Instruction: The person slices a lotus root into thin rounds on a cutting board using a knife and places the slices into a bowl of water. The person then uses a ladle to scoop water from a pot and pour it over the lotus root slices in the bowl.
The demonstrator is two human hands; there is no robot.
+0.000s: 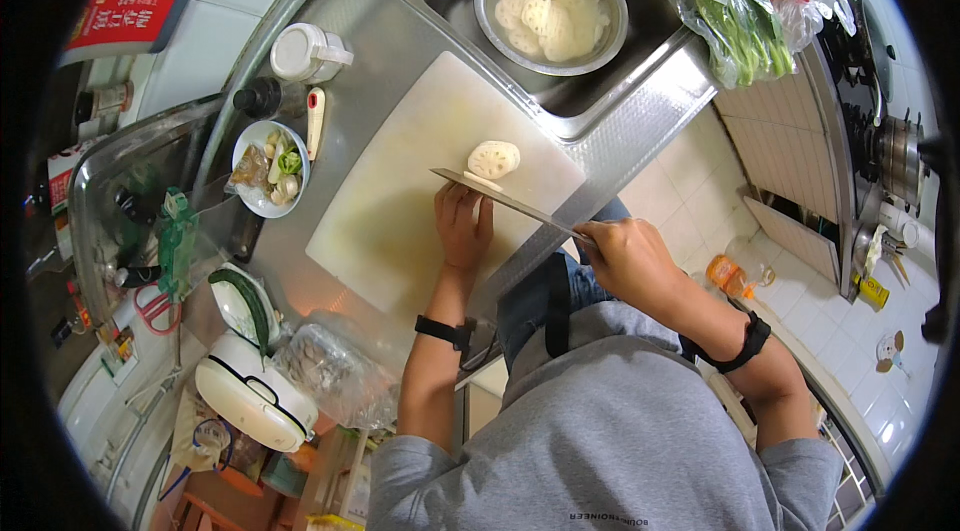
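My right hand (626, 257) grips the handle of a kitchen knife (517, 206), whose blade lies across a white cutting board (397, 148). My left hand (461, 223) rests on the board against the near side of the blade; whether its fingers hold a piece of lotus root behind the blade cannot be told. A thin pale slice (482, 181) lies along the blade's far side. Just beyond it are cut lotus root slices (493, 159). More lotus root slices (536, 13) sit in cloudy water in a steel bowl (616, 43) in the sink.
The sink (551, 115) adjoins the board's far right side. Bagged green vegetables (739, 21) lie right of it. Leftward stand a white bowl of aromatics (266, 210), a peeler with a pale handle (316, 124), a lidded jar (300, 52), and a cucumber (251, 302) on a dish.
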